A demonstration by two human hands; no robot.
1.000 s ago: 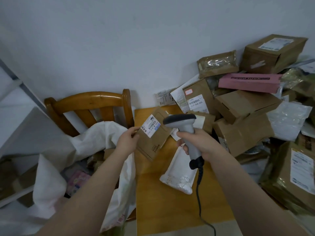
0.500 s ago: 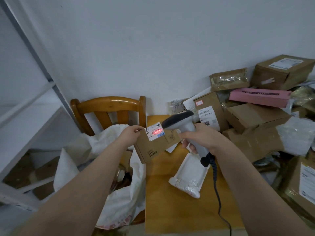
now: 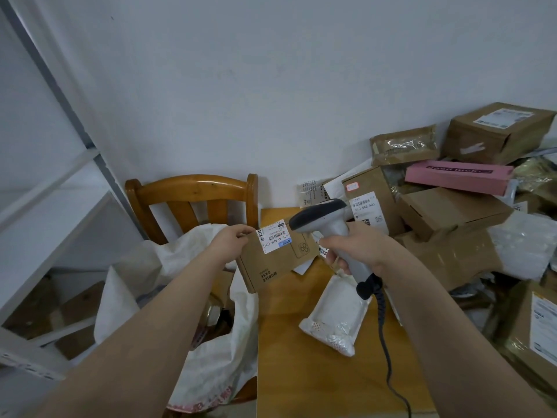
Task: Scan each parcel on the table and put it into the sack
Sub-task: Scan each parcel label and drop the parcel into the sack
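1. One pale wall [image 3: 271,86] fills the upper view. A white shelf unit [image 3: 45,236] stands at the left.
2. Many parcels [image 3: 452,212], mostly brown cartons, are heaped at the right against the wall, spilling onto the desk's far corner. A pink box [image 3: 458,176] lies on the heap.
3. Wooden desk [image 3: 316,381], yellow-brown top, runs forward from the wall.
4. White woven sack [image 3: 223,357], mouth open, hangs against the desk's left edge, in front of a wooden chair [image 3: 193,188].
5. White padded mailer [image 3: 337,318] lies flat mid-desk.
6. Flat brown carton [image 3: 271,267], printed "MOBILE CASE", is held in the air over the desk's left edge, label up. The left hand [image 3: 230,242] pinches its upper left corner in its fingers.
7. Right hand [image 3: 358,251]: fingers wrapped round the grey scanner [image 3: 328,224], its dark head just beside the carton's label. Its cable [image 3: 384,342] trails down across the desk.
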